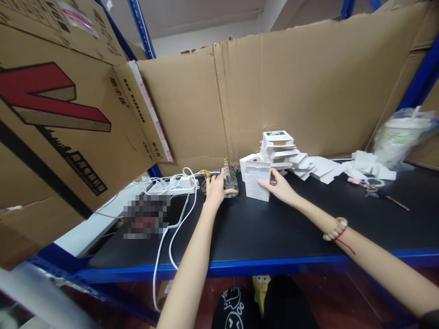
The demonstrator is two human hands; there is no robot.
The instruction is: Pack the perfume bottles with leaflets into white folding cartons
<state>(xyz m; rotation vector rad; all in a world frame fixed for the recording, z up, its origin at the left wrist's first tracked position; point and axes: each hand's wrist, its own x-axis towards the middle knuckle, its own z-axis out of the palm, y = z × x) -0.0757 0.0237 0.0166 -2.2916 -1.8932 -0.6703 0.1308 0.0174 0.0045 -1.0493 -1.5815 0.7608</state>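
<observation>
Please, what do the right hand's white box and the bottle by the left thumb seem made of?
White box: probably thin card, matte, with straight folded edges. Bottle: transparent and glossy, with bright highlights; glass likely, clear plastic possible.

Shows plain white with fine grey print on the upright box (258,185); turns to clear glass topped with gold on the bottle (232,185). Repeats white across the stacked cartons (276,154), with a dark green patch on the topmost, and across the flattened cartons (325,169). Runs black over the worktop (247,228), bright blue along the frame edge (260,267), tan up the cardboard panel (308,82). Sets a red emblem, black-outlined and hatched, on the brown big box (118,132). Pairs beige beads with red cord on the bracelet (335,230).
</observation>
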